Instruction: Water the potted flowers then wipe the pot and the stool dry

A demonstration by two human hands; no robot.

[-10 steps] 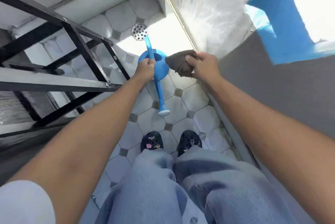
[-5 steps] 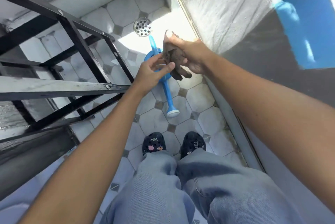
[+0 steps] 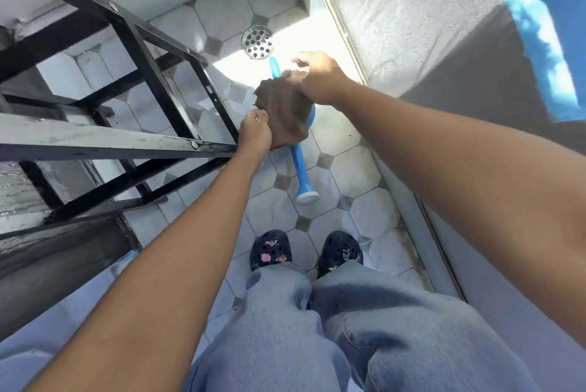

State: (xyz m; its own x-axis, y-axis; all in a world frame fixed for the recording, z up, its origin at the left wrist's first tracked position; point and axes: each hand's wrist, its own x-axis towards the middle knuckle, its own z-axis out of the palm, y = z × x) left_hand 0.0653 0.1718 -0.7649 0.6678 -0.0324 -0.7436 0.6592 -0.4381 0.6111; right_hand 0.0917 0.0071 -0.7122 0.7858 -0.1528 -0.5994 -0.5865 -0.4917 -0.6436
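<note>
While both hands grip the brown cloth (image 3: 283, 111) above the floor, it hangs bunched between them: the left hand (image 3: 254, 135) is closed on its lower left edge, and the right hand (image 3: 320, 79) is closed on its upper right corner. The blue watering can (image 3: 299, 166) lies on the tiled floor (image 3: 358, 169) directly beneath the cloth, near the drain (image 3: 257, 42). The black metal stool (image 3: 104, 146) stands just left of the left hand, with droplets visible on its frame. The pot and flowers are not in view.

Probable hazards:
- A loose grip can drop the cloth onto the wet tiles, soaking it before wiping begins.
- The watering can lies close ahead of the shoes (image 3: 271, 250); a step forward risks a trip.
- A bunched cloth tends to smear water rather than absorb it.
</note>
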